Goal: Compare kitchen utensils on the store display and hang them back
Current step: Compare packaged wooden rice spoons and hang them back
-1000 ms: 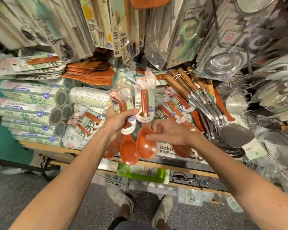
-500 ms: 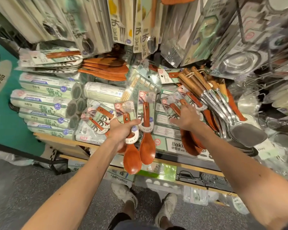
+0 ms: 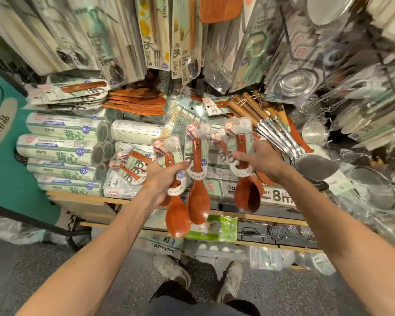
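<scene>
My left hand (image 3: 163, 176) grips two carded wooden rice spoons side by side, one (image 3: 178, 218) hanging lower and one (image 3: 197, 201) slightly higher, bowls down. To the right, my right hand (image 3: 261, 161) holds a third carded wooden rice spoon (image 3: 246, 195) by its handle, level with the other two and a little apart from them. All three spoons are reddish brown with pale green and white cards. More of the same carded spoons (image 3: 132, 166) hang on the display behind my left hand.
Steel ladles with wooden handles (image 3: 283, 133) hang just right of my right hand. Wooden spatulas (image 3: 137, 103), rolled bag packs (image 3: 64, 147) and packaged cutlery (image 3: 160, 35) crowd the rack. A wooden shelf edge (image 3: 214, 213) runs below; my shoes (image 3: 169, 267) stand on grey floor.
My right hand has pulled a third wooden spoon off the display and brought it beside the two in my left hand. My left hand has kept its grip on its two spoons.
</scene>
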